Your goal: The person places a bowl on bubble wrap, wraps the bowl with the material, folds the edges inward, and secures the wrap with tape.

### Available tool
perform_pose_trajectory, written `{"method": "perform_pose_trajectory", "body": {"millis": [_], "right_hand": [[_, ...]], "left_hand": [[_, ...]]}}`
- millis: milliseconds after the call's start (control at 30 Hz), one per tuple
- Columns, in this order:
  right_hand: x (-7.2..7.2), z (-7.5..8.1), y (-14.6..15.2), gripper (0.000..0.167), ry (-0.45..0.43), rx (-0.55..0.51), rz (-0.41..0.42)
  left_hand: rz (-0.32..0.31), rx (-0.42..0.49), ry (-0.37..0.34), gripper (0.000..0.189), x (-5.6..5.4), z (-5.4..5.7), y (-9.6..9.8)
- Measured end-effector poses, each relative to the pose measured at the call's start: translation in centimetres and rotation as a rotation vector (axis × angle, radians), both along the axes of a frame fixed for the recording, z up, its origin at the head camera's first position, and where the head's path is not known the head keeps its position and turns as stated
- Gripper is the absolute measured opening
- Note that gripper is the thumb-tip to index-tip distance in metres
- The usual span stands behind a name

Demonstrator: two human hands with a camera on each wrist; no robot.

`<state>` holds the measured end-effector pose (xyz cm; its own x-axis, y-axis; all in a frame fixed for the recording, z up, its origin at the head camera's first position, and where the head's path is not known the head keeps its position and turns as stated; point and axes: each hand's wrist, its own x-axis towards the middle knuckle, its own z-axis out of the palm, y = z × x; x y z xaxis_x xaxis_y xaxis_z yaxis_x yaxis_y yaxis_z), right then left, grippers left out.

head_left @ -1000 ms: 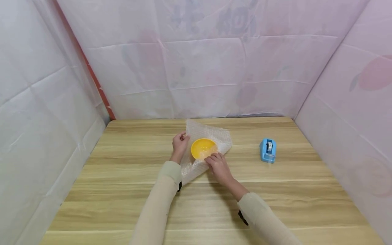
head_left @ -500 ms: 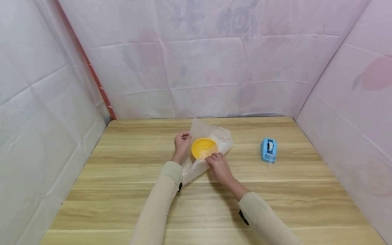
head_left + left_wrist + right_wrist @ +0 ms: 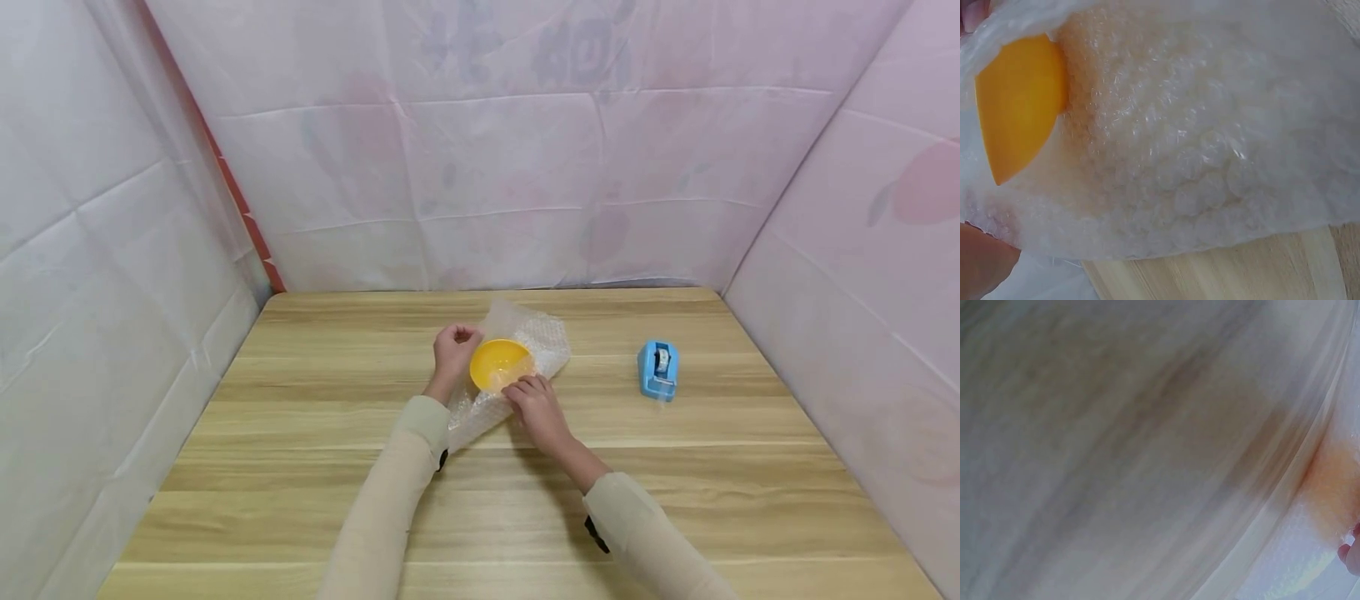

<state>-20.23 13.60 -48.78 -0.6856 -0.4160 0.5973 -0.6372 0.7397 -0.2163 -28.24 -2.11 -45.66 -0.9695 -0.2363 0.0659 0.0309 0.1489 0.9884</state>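
A yellow bowl [image 3: 495, 357] sits on a sheet of bubble wrap [image 3: 549, 332] in the middle of the table. Part of the wrap is folded over the bowl's near right side. My left hand [image 3: 453, 354] pinches the raised left edge of the wrap, close beside the bowl's rim. At the near rim, the curled fingers of my right hand [image 3: 537, 408] hold the folded wrap against the bowl. In the left wrist view the bowl [image 3: 1022, 106] shows partly under the wrap [image 3: 1179, 144]. Only fingertips [image 3: 1351, 553] of the right hand show in its wrist view.
A blue tape dispenser [image 3: 657, 371] stands on the wooden table [image 3: 315, 375] to the right, a strip of tape hanging from its near end. Pale printed sheets [image 3: 495, 167] enclose the table's back and both sides.
My left hand has shifted right toward the bowl, bringing the raised wrap edge with it. The far corner of the wrap has leaned to the right. My right hand stays at the near rim.
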Motion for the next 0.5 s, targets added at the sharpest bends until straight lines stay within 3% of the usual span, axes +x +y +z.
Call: {"method": "perform_pose_trajectory", "body": {"millis": [200, 500], "right_hand": [[0.1, 0.1, -0.1, 0.004, 0.001, -0.001, -0.006], [0.2, 0.2, -0.1, 0.004, -0.008, -0.009, 0.001]], "left_hand": [[-0.047, -0.054, 0.061, 0.017, 0.2, 0.2, -0.1], [-0.121, -0.199, 0.097, 0.018, 1.2, 0.6, -0.4]]}}
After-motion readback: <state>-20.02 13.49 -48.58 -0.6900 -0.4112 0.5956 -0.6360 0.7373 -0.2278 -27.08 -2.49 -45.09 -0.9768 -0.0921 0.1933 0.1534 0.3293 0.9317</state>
